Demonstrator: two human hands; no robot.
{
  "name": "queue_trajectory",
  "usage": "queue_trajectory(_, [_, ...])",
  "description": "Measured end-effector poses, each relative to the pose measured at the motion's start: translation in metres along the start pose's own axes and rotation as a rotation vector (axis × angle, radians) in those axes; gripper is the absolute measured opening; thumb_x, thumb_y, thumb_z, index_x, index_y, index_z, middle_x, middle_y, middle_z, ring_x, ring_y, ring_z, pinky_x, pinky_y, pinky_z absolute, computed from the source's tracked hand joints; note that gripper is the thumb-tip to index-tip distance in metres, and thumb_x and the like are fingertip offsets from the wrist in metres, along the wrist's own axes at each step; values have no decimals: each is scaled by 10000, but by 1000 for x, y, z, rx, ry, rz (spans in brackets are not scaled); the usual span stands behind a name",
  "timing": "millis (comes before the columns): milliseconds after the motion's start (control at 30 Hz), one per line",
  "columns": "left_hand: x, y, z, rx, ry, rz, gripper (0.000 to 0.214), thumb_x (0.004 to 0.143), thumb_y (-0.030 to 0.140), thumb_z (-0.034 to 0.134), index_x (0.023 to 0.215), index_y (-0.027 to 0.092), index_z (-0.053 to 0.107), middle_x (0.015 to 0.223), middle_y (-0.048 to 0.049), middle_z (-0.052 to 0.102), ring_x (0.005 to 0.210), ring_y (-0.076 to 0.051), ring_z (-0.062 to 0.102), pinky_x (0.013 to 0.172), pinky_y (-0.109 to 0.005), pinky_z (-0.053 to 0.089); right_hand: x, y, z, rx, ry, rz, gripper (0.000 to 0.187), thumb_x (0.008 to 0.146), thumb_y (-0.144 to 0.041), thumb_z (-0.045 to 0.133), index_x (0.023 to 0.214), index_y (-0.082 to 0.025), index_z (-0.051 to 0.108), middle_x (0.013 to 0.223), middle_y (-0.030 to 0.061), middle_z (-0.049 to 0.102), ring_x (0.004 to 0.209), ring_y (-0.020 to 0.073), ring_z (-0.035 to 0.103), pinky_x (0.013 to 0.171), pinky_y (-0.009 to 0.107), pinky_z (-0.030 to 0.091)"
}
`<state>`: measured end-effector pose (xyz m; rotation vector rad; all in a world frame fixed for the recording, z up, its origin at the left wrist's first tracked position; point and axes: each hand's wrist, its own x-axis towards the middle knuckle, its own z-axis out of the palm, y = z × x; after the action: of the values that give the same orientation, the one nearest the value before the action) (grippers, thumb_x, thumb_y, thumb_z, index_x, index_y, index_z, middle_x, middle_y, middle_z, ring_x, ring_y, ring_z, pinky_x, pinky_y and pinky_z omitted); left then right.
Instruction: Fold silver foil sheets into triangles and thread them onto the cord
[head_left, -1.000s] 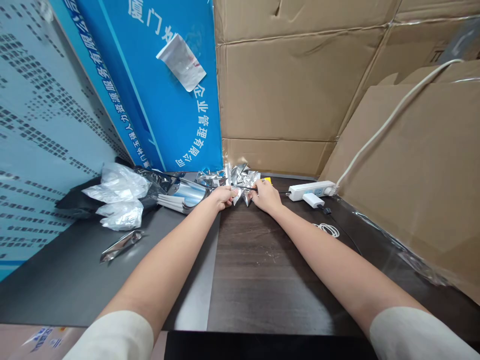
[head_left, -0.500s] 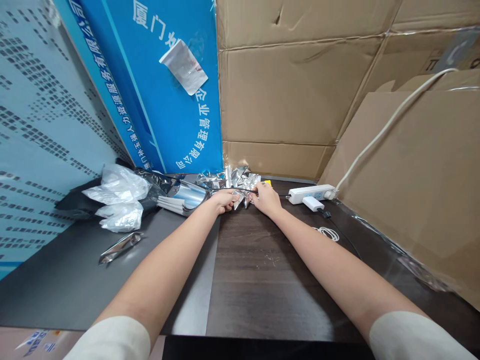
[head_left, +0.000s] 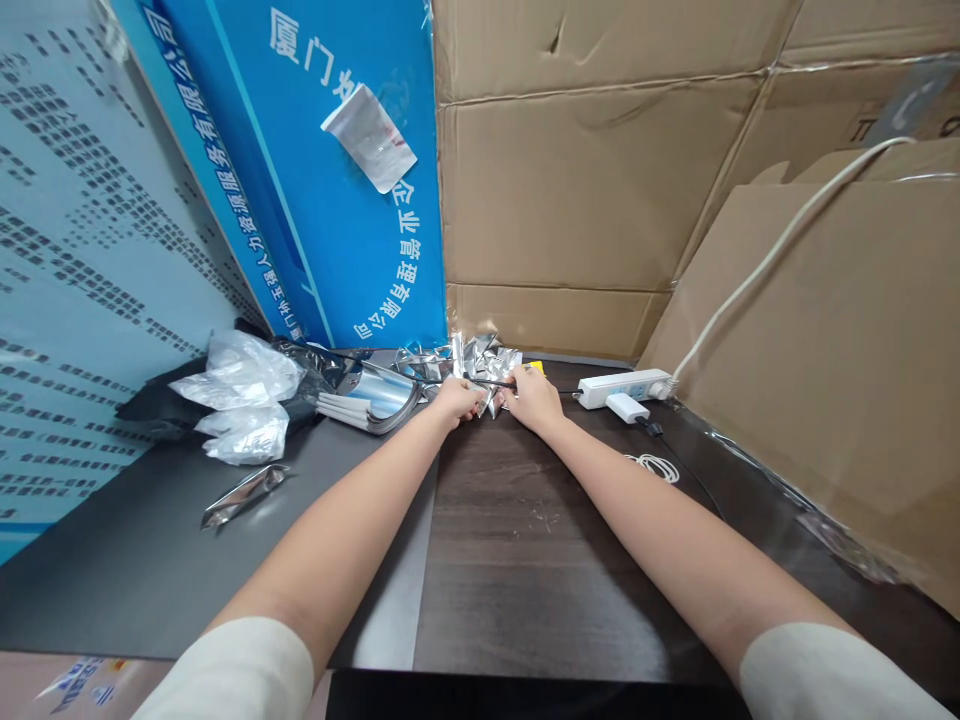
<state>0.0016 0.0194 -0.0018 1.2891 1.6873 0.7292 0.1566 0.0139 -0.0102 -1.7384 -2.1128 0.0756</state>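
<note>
Both my arms reach to the far end of a dark wooden table (head_left: pixel 525 560). My left hand (head_left: pixel 456 400) is closed, pinching a small silver foil pouch (head_left: pixel 486 395) at the edge of a heap of silver foil pouches (head_left: pixel 469 356). My right hand (head_left: pixel 531 396) is closed too, fingers pinched on a thin dark cable or tool (head_left: pixel 496 382) that runs across the heap; what it is I cannot make out. The two hands are almost touching.
A stack of flat silver bags (head_left: pixel 371 397) and clear plastic bags (head_left: pixel 240 390) lie at the left, with one loose foil pouch (head_left: pixel 241 494) nearer. A white power strip (head_left: pixel 626 386), charger and coiled cable (head_left: pixel 658 465) sit at the right. Cardboard walls (head_left: pixel 570 190) and blue boards (head_left: pixel 352 170) enclose the table.
My left hand has shifted slightly right, closer to my right hand, on the foil pouch. The view has tilted a little; the rest is unchanged.
</note>
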Motion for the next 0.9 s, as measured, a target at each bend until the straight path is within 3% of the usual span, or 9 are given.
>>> queue_trajectory(133, [-7, -3, 8, 137, 158, 127, 247, 933, 317, 680, 1076, 129, 608, 864, -32, 672, 730, -149, 653, 681, -282, 536, -1, 0, 0, -10, 0, -22, 185, 967, -289, 554, 1126, -201, 590, 1129, 122, 648, 1105, 255, 595, 848, 316, 466])
queue_trajectory(300, [-13, -3, 9, 315, 285, 340, 273, 831, 199, 755, 1038, 165, 581, 978, -137, 684, 1040, -285, 660, 812, -292, 462, -2, 0, -1, -26, 2, -63, 143, 956, -254, 561, 1085, -208, 602, 1102, 111, 660, 1131, 251, 570, 822, 307, 470])
queue_trajectory(600, [-3, -8, 6, 466, 270, 504, 59, 901, 216, 647, 855, 192, 618, 825, -99, 685, 927, -268, 670, 801, -300, 453, -3, 4, 1, -45, 55, -170, 136, 967, -248, 539, 1069, -213, 622, 1075, 107, 692, 1093, 260, 554, 794, 319, 472])
queue_trajectory(767, [-2, -13, -2, 502, 233, 553, 85, 900, 225, 669, 849, 161, 646, 802, -54, 696, 839, -201, 668, 798, -299, 483, -1, 11, 4, -30, 104, -303, 183, 993, -251, 513, 1029, -204, 686, 1132, 104, 703, 1114, 266, 553, 941, 369, 465])
queue_trajectory(900, [-1, -16, -3, 538, 217, 572, 87, 911, 227, 667, 899, 141, 660, 831, -18, 705, 810, -161, 661, 814, -318, 516, 0, 17, 7, -3, 163, -386, 221, 981, -215, 537, 1100, -195, 722, 1211, 114, 686, 1143, 274, 554, 998, 396, 458])
